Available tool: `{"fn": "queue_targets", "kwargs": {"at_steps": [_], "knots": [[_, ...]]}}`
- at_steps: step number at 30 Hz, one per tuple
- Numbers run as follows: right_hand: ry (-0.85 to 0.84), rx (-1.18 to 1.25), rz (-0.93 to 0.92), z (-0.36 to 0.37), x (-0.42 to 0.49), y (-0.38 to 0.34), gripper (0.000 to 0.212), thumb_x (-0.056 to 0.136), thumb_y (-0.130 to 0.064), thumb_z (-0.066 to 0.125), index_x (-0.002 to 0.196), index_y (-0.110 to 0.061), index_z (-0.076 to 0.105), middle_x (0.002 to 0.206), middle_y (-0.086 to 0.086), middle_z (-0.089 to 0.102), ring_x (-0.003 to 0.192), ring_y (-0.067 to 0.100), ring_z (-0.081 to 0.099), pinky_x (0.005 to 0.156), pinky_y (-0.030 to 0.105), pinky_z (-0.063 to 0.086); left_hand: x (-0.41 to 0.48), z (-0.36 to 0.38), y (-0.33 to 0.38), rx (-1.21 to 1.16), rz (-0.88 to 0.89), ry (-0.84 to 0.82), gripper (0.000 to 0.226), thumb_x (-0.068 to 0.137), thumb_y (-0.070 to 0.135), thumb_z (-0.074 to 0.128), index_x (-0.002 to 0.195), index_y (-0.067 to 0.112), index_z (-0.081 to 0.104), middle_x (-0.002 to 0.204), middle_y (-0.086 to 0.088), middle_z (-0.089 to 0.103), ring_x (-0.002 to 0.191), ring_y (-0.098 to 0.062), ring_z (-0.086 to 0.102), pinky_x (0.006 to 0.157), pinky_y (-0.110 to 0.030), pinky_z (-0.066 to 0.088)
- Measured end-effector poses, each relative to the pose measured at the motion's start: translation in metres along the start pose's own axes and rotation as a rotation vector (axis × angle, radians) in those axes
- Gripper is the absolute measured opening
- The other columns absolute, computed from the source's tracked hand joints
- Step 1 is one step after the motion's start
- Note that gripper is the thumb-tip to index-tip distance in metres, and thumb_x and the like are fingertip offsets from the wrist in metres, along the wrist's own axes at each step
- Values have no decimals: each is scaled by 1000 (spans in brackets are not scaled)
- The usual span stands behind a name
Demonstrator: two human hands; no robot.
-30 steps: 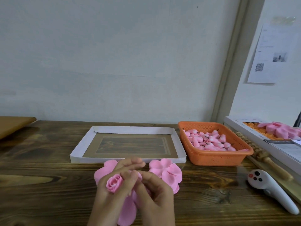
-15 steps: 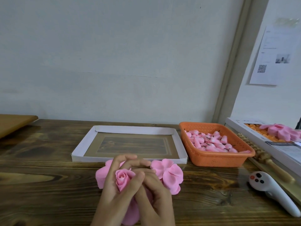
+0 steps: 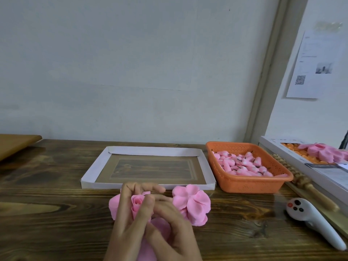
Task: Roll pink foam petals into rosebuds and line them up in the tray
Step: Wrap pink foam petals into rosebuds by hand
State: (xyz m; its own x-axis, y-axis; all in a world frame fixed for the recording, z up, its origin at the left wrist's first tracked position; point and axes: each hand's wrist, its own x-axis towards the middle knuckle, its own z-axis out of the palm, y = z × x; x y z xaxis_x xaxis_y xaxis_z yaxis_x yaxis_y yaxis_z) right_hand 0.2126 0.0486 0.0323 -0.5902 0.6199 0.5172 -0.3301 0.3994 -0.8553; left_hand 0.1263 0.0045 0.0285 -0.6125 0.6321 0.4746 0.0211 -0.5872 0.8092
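Presently: the rolling step, with the line in the tray (image 3: pixel 88 178) not yet begun by our reading. The rosebud (image 3: pixel 138 202) is held above the table (image 3: pixel 47 213), just in front of the tray's near wall, between both hands. The left hand (image 3: pixel 128 221) curls round it, fingers behind and thumb up the front, pinching the rolled core. The right hand (image 3: pixel 172 230) comes in from the lower right with fingers curled round the loose pink petal (image 3: pixel 161 227), drawing it against the bud's right side. Orientation: the bud's long axis stands nearly upright, tipped a little toward us. The spiral mouth points up and toward the camera. The base points down into the palms and is hidden. Next move, as we judge it: wrap the outer petal fully round the core while the left thumb keeps the base pinched, since foam is likely to spring open if released early. Then carry the bud forward over the near wall and set it at one end of the tray, so that later buds can follow in a row. A stack of foam petals (image 3: pixel 192 204) lies just right of the hands, ready for the following bud. An orange basket (image 3: pixel 250 185) stands right of the tray.
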Motion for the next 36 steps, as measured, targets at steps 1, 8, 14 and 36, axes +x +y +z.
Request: {"fn": "queue_targets", "kwargs": {"at_steps": [1, 8, 14, 36], "knots": [[-14, -43, -43, 2, 4, 3, 36, 81, -4, 68, 107, -25, 82, 114, 1, 77, 117, 11, 68, 98, 25, 52, 1, 1, 1, 22, 0, 7, 42, 79, 48, 70, 87, 13, 49, 110, -18, 71, 95, -42, 74, 74, -31, 61], [-23, 94, 57, -5, -4, -4, 33, 82, 13, 73, 101, -11, 83, 116, 8, 77, 126, 22, 64, 108, 35, 49, 15, -8, 0, -35, -52, -93, 46, 71, 52, 85, 88, 18, 59, 111, -26, 72, 100, -47, 73, 80, -38, 62], [16, 51, 23, -16, 1, -2, 26, 83, 2, 73, 107, -7, 80, 121, 5, 76, 124, 15, 65, 101, 20, 48, 27, -18, 5, -18, -77, -375, 60, 69, 46, 93, 99, -2, 72, 119, -29, 69, 115, -48, 67, 95, -46, 57], [173, 49, 233, -43, -2, -16, 38, 72, 18, 81, 94, -11, 69, 82, 5, 77, 63, 18, 68, 56, 21, 51, 16, 1, 15, 137, 5, -233, 35, 74, 52, 82, 81, 18, 83, 110, -7, 79, 108, -22, 74, 85, -23, 58]]}}
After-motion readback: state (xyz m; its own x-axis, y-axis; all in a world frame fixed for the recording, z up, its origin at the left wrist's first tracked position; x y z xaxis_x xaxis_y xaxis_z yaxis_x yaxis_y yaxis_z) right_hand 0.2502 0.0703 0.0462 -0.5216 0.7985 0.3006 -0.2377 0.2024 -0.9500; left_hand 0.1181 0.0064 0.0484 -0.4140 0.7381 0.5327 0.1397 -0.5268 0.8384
